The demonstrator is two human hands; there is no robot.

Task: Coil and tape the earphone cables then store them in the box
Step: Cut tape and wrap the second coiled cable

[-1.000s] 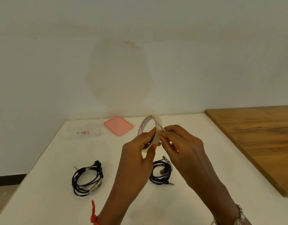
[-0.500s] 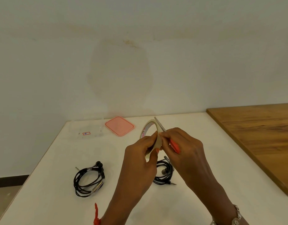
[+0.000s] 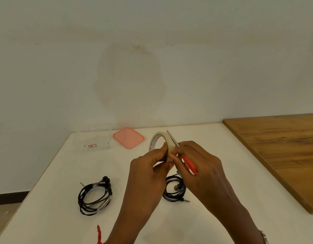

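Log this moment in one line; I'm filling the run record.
left hand: holds tape roll | right hand: scissors, picking tape end | taped earphones on table

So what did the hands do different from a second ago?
Little. The right hand tipped the scissors, so their red handle shows now, the blades by the tape roll in the left hand. Nothing was let go. Both earphone coils, the lid and the box stayed put.

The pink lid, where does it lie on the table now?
In the head view the pink lid lies flat at the far edge of the white table, near the wall, just right of the clear box and left of the raised tape roll.
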